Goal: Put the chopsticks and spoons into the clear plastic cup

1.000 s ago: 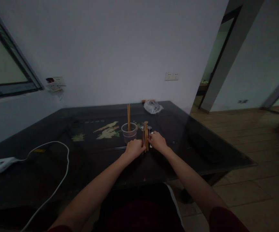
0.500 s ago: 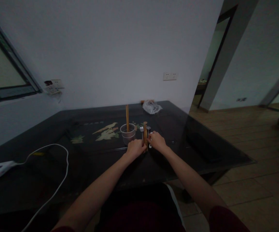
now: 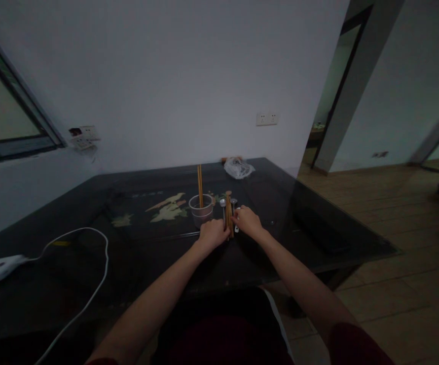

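The left hand (image 3: 212, 233) and right hand (image 3: 247, 221), slightly apart, flank chopsticks (image 3: 228, 213) and spoons (image 3: 223, 203) on the table (image 3: 143, 253) (whether either grips, I cannot tell), and a careless leftward nudge might topple the nearby cup (image 3: 199, 218).

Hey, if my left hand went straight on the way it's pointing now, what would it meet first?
Your left hand would likely meet the nearby bunch of chopsticks first; it may already be touching them, but depth is hard to judge there.
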